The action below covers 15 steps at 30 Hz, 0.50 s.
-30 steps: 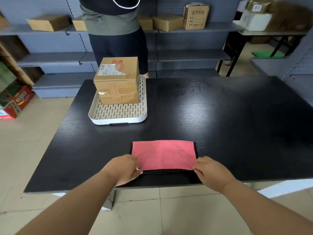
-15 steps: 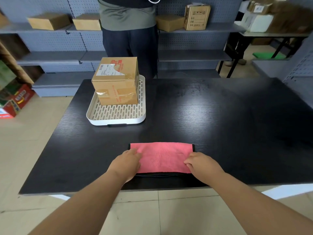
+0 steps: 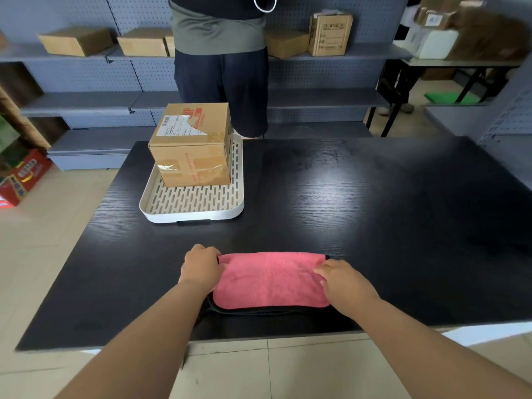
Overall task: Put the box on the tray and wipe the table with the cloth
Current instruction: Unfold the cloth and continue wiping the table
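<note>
A taped cardboard box (image 3: 191, 145) stands on the white slotted tray (image 3: 193, 210) at the table's far left. A folded pink cloth (image 3: 269, 279) with a dark edge lies near the front edge of the black table (image 3: 374, 211). My left hand (image 3: 201, 267) grips the cloth's left end with curled fingers. My right hand (image 3: 344, 282) pinches the far right corner of the cloth. Both hands lie on the cloth's ends, well in front of the tray.
A person (image 3: 221, 59) stands just behind the table, close to the tray. Grey shelves (image 3: 331, 96) with several cardboard boxes run along the back. Red cartons (image 3: 21, 180) sit on the floor at the left. A second table (image 3: 460, 63) is at the far right.
Both hands have slid forward along the cloth's ends, from its near corners to its far corners. The person behind the table has stepped to the right.
</note>
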Each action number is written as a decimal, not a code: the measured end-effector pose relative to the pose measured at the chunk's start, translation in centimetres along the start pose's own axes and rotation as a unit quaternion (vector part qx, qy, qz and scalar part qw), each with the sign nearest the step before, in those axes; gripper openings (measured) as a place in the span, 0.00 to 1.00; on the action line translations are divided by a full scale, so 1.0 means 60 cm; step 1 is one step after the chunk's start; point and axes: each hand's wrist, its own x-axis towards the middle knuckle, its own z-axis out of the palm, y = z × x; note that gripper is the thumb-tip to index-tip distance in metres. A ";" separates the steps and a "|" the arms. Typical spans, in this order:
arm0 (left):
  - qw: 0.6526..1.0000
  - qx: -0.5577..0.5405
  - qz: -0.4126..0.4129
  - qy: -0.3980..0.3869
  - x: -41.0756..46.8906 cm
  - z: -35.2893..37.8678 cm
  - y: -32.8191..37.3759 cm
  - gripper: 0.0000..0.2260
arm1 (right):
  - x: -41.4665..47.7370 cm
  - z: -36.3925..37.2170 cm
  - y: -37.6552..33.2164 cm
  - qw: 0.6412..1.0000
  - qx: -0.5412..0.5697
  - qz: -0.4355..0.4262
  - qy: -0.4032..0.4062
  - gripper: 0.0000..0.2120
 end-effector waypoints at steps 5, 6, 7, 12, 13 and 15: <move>0.998 0.030 0.017 -0.046 -0.001 -0.036 0.016 0.05 | 0.000 -0.004 0.004 1.000 0.009 0.002 0.009 0.14; 0.998 0.032 0.024 -0.058 -0.002 -0.044 0.023 0.04 | 0.000 -0.005 0.005 1.000 0.012 0.004 0.010 0.14; 0.996 0.030 0.029 -0.072 -0.005 -0.051 0.031 0.04 | 0.000 -0.007 0.006 1.000 0.017 0.004 0.013 0.14; 0.980 -0.085 0.000 -0.182 -0.030 -0.087 0.090 0.08 | -0.005 -0.023 0.013 0.999 0.036 0.005 0.030 0.15; 0.976 -0.111 -0.008 -0.189 -0.034 -0.091 0.102 0.10 | -0.005 -0.026 0.015 0.999 0.043 0.006 0.033 0.14; 0.969 -0.158 -0.016 -0.191 -0.041 -0.093 0.129 0.11 | -0.004 -0.033 0.021 0.998 0.055 0.008 0.041 0.14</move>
